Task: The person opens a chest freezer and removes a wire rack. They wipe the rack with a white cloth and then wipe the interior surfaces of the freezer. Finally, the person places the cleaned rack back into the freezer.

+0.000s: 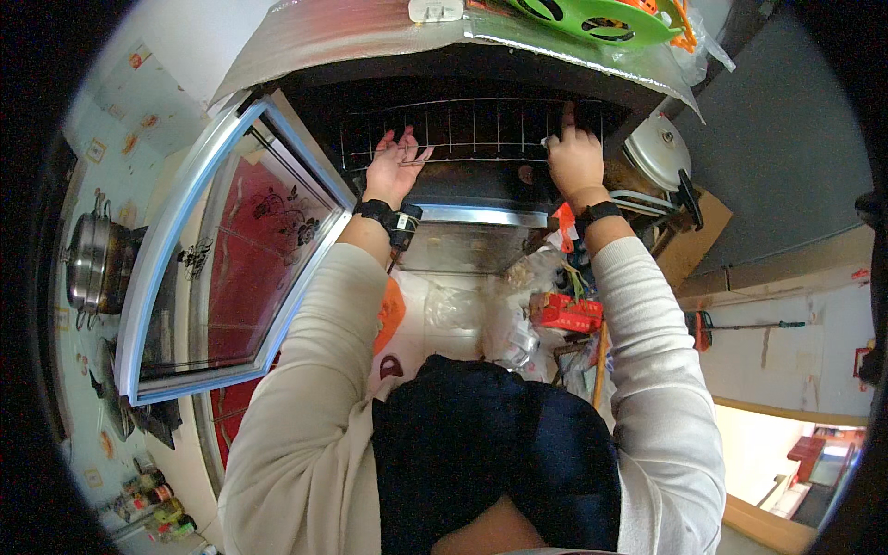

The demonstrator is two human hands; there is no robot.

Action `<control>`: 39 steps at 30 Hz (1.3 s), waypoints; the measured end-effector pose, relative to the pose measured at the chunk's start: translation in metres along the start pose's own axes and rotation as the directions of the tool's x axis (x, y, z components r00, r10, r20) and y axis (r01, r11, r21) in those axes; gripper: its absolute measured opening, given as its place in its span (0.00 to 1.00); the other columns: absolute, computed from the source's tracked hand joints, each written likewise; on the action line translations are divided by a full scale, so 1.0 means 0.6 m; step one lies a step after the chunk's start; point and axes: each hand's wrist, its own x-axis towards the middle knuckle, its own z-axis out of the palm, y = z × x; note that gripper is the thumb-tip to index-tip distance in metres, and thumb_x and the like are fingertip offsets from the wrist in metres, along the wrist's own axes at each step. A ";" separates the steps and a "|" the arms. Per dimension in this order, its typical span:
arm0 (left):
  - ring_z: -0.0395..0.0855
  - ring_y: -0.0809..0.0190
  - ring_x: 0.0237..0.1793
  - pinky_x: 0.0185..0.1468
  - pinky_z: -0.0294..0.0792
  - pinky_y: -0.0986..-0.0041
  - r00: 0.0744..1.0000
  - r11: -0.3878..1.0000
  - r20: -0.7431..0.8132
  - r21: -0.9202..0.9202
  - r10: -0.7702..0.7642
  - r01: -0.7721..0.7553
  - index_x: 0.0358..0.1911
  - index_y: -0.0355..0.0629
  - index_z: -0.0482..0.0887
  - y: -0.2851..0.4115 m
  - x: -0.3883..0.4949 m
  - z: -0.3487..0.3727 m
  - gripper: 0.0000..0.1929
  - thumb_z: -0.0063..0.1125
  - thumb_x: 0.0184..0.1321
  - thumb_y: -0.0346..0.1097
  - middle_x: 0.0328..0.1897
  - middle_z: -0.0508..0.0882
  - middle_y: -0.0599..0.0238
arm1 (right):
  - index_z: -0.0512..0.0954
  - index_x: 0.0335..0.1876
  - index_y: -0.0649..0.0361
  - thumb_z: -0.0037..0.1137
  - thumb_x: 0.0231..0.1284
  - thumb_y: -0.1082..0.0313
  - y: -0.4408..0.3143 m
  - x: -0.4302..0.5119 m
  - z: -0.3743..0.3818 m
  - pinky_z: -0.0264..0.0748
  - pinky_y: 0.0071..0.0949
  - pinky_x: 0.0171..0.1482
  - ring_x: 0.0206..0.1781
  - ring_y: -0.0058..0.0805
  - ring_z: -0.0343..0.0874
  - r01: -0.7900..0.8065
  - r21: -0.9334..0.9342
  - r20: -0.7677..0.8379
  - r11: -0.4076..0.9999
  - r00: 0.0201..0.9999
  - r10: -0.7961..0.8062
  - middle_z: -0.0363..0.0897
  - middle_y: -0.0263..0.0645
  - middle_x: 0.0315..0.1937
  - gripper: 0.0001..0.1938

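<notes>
A metal wire rack (474, 147) spans the dark inside of a cabinet in front of me. My left hand (397, 168) is palm up at its left part, fingers spread among the wires, with the front wire crossing them. At the right end, my right hand (577, 158) is curled over the rack with one finger stretched forward into the dark. A small white bit (546, 141) shows beside its thumb; what it is cannot be told. Both wrists wear black bands, and a small black device (405, 227) hangs at the left one.
A glass cabinet door (243, 257) with a blue-edged frame stands swung out on the left. A lidded pot (659, 152) with a black handle sits right of the cabinet. Below are plastic bags (510, 340) and a red box (567, 312). A green plastic item (590, 21) lies above.
</notes>
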 end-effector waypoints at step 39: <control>0.80 0.55 0.54 0.69 0.64 0.40 0.995 0.984 -0.097 0.179 0.000 0.018 0.73 0.50 0.49 0.003 -0.036 -0.029 0.34 0.30 0.64 0.14 0.68 0.68 0.47 | 0.74 0.33 0.56 0.64 0.51 0.64 0.051 -0.141 -0.106 0.70 0.39 0.40 0.39 0.43 0.73 0.192 0.695 -0.202 0.693 0.977 -0.069 0.71 0.40 0.33 0.10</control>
